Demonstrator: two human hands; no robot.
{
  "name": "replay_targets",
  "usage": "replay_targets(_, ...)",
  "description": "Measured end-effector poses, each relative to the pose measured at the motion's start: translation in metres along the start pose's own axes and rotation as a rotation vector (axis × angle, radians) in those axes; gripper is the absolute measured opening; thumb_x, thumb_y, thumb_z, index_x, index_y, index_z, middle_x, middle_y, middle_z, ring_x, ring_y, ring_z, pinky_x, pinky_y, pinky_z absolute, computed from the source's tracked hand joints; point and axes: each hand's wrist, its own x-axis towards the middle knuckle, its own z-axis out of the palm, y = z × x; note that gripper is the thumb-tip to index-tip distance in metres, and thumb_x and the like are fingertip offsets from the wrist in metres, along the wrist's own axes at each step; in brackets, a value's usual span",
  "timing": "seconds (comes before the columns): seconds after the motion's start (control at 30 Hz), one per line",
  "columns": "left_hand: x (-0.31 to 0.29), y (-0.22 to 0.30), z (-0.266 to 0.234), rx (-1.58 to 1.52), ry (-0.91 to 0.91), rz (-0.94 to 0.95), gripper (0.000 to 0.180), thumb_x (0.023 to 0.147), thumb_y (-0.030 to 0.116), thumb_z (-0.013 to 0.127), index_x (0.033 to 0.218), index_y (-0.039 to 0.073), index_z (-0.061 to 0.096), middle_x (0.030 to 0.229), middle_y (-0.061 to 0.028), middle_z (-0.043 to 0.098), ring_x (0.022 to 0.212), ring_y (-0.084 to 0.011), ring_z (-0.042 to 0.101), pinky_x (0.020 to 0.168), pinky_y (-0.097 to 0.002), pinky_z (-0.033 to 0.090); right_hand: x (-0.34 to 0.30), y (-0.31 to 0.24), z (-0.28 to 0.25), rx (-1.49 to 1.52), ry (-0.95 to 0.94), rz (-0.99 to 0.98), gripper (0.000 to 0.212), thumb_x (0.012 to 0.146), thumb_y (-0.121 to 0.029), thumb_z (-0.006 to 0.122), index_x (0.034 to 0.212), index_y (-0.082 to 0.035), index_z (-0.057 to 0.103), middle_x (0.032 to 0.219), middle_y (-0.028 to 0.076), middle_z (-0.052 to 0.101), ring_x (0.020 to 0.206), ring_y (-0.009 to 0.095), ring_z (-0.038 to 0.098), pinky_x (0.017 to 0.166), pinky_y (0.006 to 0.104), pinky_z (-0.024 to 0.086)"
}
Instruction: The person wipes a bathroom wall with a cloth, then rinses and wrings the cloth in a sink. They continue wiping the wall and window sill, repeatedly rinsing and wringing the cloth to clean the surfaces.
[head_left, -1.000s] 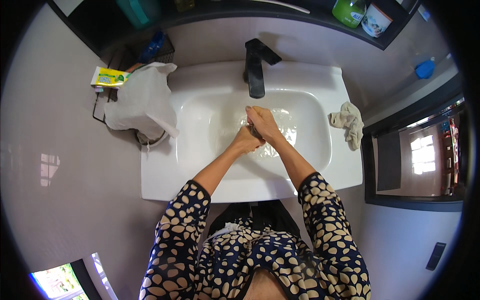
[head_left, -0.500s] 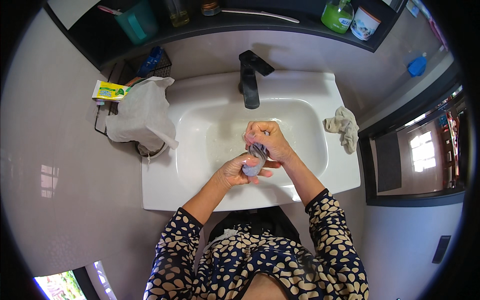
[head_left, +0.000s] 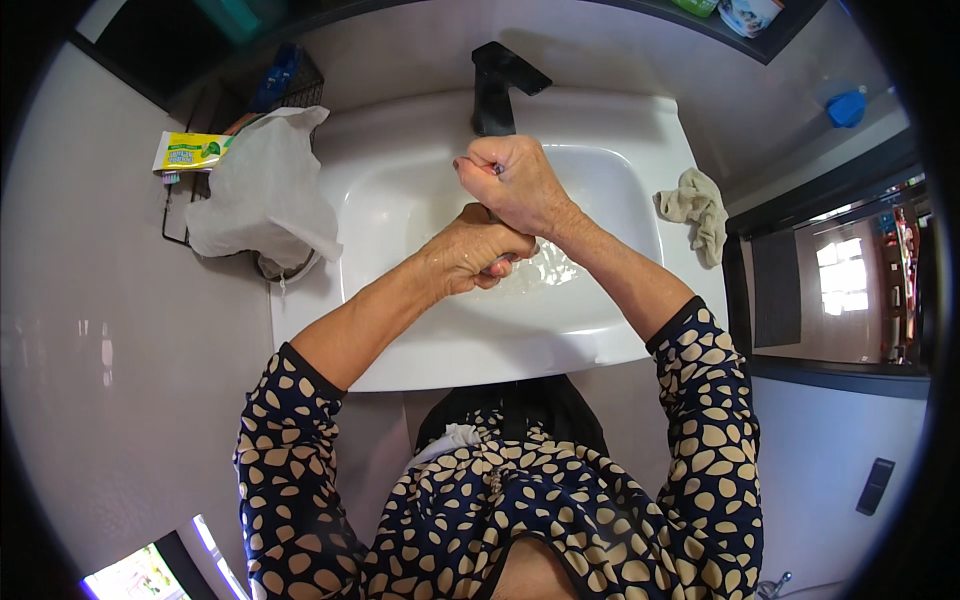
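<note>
Over the white washbasin (head_left: 400,358), my left hand (head_left: 475,250) and my right hand (head_left: 520,185) are both closed into fists round a wet grey sock (head_left: 498,170). My right fist sits above and beyond the left, close to it. Nearly all of the sock is hidden inside my fingers; only small bits show. Past my right hand stands the black faucet (head_left: 492,95). Water glints in the bowl beneath my hands.
A crumpled beige cloth (head_left: 698,215) lies on the basin's right rim. At the left, a wire rack (head_left: 172,215) holds a white plastic bag (head_left: 262,190) and a yellow toothpaste box (head_left: 188,152). A dark shelf (head_left: 330,12) runs along the back wall.
Both hands have gone from loosely handling the grey sock to gripping it tightly in fists, the right hand turned over and farther forward. The view has tilted, so the basin sits higher in the picture.
</note>
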Motion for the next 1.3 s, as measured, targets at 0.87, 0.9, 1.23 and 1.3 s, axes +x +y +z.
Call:
replay_targets(0.87, 0.029, -0.059, -0.031, 0.127, 0.139, -0.142, 0.012, 0.075, 0.016, 0.062, 0.078, 0.006, 0.055, 0.067, -0.0049, 0.054, 0.049, -0.0092, 0.048, 0.037, -0.0228, 0.028, -0.036, 0.08, 0.025, 0.083, -0.03, 0.125, 0.017, 0.076, -0.019, 0.058, 0.089, -0.008, 0.057, 0.098, 0.009, 0.054, 0.084, 0.021, 0.052, 0.07, 0.034, 0.044)
replay_targets(0.9, 0.023, -0.058, -0.038, 0.012, 0.063, -0.149, 0.011, 0.074, 0.016, 0.062, 0.076, 0.007, 0.055, 0.065, -0.0041, 0.053, 0.046, -0.008, 0.045, 0.037, -0.0213, 0.026, -0.041, 0.072, 0.015, 0.095, -0.056, 0.018, 0.024, 0.075, -0.019, 0.058, 0.097, -0.009, 0.058, 0.11, 0.01, 0.052, 0.093, 0.023, 0.052, 0.075, 0.0344, 0.044)
replay_targets(1.23, -0.013, -0.062, -0.031, 0.066, -0.361, -0.223, 0.018, 0.069, 0.007, 0.065, 0.065, 0.011, 0.048, 0.055, 0.0029, 0.04, 0.039, -0.004, 0.033, 0.035, -0.0196, 0.02, -0.086, 0.023, -0.01, -0.861, -0.363, -0.683, 0.05, 0.075, -0.018, 0.062, 0.122, -0.025, 0.047, 0.104, 0.006, 0.053, 0.092, 0.025, 0.052, 0.069, 0.0329, 0.049)
replay_targets(1.3, -0.021, -0.055, -0.02, 0.202, -0.327, -0.201, 0.02, 0.069, 0.009, 0.067, 0.064, 0.01, 0.048, 0.052, 0.0024, 0.04, 0.039, -0.0053, 0.033, 0.035, -0.0213, 0.022, -0.087, 0.02, -0.002, -0.893, -0.438, -0.575, 0.04, 0.075, -0.019, 0.061, 0.114, -0.018, 0.052, 0.092, 0.005, 0.055, 0.083, 0.023, 0.053, 0.067, 0.0325, 0.049)
